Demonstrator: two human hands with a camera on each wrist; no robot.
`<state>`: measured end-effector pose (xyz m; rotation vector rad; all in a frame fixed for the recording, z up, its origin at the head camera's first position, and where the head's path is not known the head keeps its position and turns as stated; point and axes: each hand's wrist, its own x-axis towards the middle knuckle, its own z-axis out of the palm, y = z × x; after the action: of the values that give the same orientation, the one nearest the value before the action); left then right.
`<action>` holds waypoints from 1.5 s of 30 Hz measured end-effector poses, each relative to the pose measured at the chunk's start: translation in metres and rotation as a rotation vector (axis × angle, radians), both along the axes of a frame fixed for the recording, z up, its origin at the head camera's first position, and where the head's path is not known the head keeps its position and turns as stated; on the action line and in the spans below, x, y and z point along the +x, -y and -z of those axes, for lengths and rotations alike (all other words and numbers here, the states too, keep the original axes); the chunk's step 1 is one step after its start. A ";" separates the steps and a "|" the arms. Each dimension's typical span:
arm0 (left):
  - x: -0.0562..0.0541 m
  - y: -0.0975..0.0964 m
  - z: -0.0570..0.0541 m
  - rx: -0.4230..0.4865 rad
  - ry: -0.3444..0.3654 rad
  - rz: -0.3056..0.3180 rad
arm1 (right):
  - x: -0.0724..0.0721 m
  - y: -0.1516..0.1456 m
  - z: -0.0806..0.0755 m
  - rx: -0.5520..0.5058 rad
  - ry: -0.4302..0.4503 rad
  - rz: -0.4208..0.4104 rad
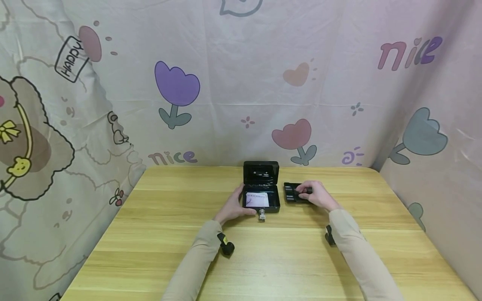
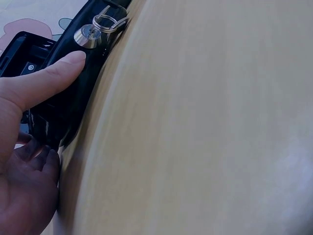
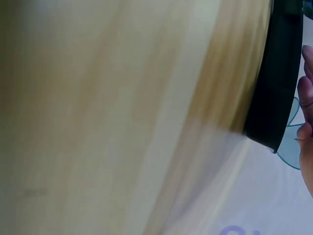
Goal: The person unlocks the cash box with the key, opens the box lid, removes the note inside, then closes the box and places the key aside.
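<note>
A black cash box [image 1: 279, 200] stands on the table with its lid [image 1: 261, 172] raised. Inside lies a paper slip [image 1: 257, 199], printed along its upper part. Keys on a ring [image 2: 108, 23] hang from the lock [image 2: 88, 35] on the box's front. My left hand [image 1: 234, 207] grips the box's left side, thumb across the front and fingers around the far side. To the right of the box is a black coin tray [image 1: 291, 193] with compartments. My right hand [image 1: 316, 194] is over its right part, fingers curled and seeming to pinch it; the fingertips are partly hidden.
The wooden table [image 1: 263, 259] extends around both objects, and its back edge meets a printed cloth [image 1: 233, 83]. Another cloth hangs on the left and right sides. Each wrist carries a small black camera [image 1: 227, 247].
</note>
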<state>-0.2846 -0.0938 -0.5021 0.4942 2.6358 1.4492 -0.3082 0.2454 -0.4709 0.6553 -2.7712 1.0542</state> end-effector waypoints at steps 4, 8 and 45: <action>0.000 0.000 0.001 0.003 0.007 -0.004 | 0.005 0.002 -0.001 -0.029 -0.022 0.009; 0.000 0.000 0.001 0.000 0.007 -0.007 | 0.009 0.006 -0.003 -0.058 -0.036 0.009; 0.002 -0.001 -0.001 0.013 0.029 -0.009 | 0.025 0.080 -0.015 -0.071 0.042 -0.188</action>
<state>-0.2825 -0.0931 -0.5009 0.4590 2.6116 1.4657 -0.2831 0.1650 -0.4556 0.9090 -2.7349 1.2085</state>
